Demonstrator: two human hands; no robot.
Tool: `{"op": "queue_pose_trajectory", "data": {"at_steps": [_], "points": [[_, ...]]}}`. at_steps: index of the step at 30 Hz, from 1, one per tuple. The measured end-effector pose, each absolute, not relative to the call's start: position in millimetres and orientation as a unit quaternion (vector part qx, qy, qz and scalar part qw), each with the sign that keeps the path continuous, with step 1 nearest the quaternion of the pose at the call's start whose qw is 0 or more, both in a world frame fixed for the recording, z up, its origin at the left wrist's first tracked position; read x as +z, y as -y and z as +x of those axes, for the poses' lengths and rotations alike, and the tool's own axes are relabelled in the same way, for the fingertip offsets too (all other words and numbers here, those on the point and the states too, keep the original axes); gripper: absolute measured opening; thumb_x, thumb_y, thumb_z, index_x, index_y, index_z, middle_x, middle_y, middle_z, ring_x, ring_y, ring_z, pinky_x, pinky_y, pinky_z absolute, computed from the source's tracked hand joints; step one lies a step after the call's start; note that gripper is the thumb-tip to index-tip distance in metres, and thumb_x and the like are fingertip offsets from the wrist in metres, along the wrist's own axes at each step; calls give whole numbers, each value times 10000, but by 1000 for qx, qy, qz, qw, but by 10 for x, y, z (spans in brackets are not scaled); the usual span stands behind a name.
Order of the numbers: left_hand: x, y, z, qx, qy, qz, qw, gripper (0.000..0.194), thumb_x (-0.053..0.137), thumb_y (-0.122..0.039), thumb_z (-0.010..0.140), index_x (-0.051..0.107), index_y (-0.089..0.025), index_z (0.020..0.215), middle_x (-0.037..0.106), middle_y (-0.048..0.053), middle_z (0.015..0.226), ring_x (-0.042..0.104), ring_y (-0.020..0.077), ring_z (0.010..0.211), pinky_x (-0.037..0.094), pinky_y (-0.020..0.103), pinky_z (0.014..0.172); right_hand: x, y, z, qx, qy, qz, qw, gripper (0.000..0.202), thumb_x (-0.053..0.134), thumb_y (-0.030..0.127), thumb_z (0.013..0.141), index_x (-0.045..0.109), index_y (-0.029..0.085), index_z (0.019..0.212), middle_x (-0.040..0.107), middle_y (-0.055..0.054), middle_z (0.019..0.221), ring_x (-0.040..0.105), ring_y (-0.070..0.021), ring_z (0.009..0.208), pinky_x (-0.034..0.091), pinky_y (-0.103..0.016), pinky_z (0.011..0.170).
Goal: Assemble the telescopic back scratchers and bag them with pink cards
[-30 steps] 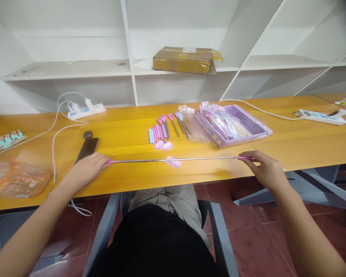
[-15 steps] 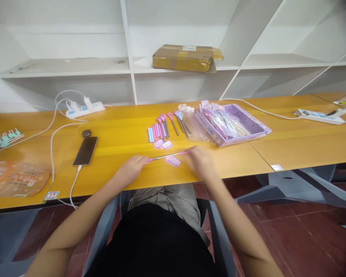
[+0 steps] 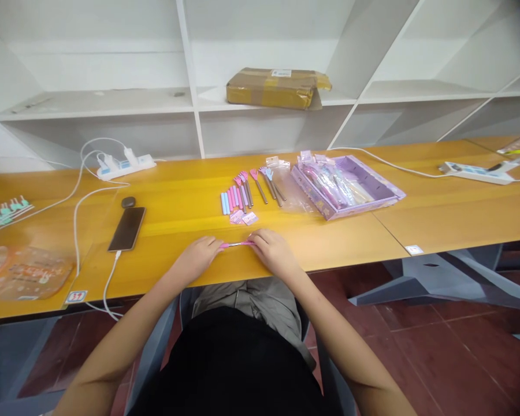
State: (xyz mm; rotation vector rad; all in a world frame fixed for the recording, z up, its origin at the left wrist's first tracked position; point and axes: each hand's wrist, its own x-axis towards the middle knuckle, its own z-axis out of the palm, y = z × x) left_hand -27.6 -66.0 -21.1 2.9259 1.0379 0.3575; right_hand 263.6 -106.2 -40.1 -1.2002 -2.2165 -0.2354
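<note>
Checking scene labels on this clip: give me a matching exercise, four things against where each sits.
Things:
1. phone
2. cardboard parcel
3. purple tray
4. pink telescopic stick

Places:
A. on the white shelf
B. between left hand and right hand
C. right of the loose sticks
D. left on the desk, cable plugged in

Pairs: 1-D, 2-A, 3-C, 4-B

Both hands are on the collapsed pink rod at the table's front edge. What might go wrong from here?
The left hand and right hand pinch the short pink rod close together, so skin might get nipped between its sections. It sits near the table edge and may drop if released. A forward sweep could scatter the small tags.
</note>
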Motion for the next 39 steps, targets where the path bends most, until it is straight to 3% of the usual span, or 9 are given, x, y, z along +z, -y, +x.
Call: {"op": "queue_pose_trajectory", "data": {"at_steps": [4,9,16,20,24,28,31,39], "points": [[-175,718,-234,106,-340,934,24,437,336,-390,1203,705,-167,1133,734,83,1031,703,236,981,540,384,926,-388,1090,2595,-95,847,-437,286,190,556,264,1161,731,203,1119,777,-94,1090,663,-234,981,465,-385,850],[-118,762,-168,89,-391,916,6,320,486,-408,1167,722,-213,1261,732,66,1096,710,211,918,512,329,775,-369,1097,2571,-117,848,-435,279,218,591,280,1149,726,186,1006,741,-84,957,632,-229,911,419,-377,820],[-64,789,-75,112,-369,922,-38,264,526,-337,1153,738,-182,1125,711,78,1094,653,234,1012,507,359,874,-289,1092,2520,-126,846,-455,248,260,581,289,1153,687,193,936,702,-69,902,593,-226,868,353,-368,792],[-20,757,-139,120,-344,928,-74,267,557,-338,1136,752,-160,1095,695,109,1051,604,269,1003,477,398,844,-290,1094,2517,-161,852,-454,206,211,561,231,1147,686,184,983,687,-80,917,567,-244,874,351,-379,806],[194,594,-710,118,-359,918,-124,284,539,-308,1139,767,-164,1052,679,115,969,589,273,937,426,395,764,-312,1007,3204,-186,838,-479,183,171,576,172,1105,688,185,977,674,-100,922,558,-259,877,374,-380,806],[498,480,-1572,130,-378,898,-183,345,528,-399,1144,780,-192,1031,678,98,920,587,277,890,411,400,755,-271,995,4447,-196,790,-544,205,180,566,171,1079,714,212,985,669,-99,897,584,-263,887,406,-381,818],[616,552,-1874,138,-366,904,-171,387,517,-455,1146,785,-208,1016,685,84,908,600,267,867,419,399,760,-210,1108,5019,-214,770,-570,192,215,564,206,1089,713,227,936,687,-108,887,605,-259,871,412,-390,817],[612,745,-1793,128,-368,910,-144,374,472,-414,1164,780,-214,1086,744,96,983,642,269,906,466,404,793,-103,1401,4951,-266,759,-564,186,220,609,303,1100,696,230,911,718,-93,887,637,-252,830,438,-379,806]]}}
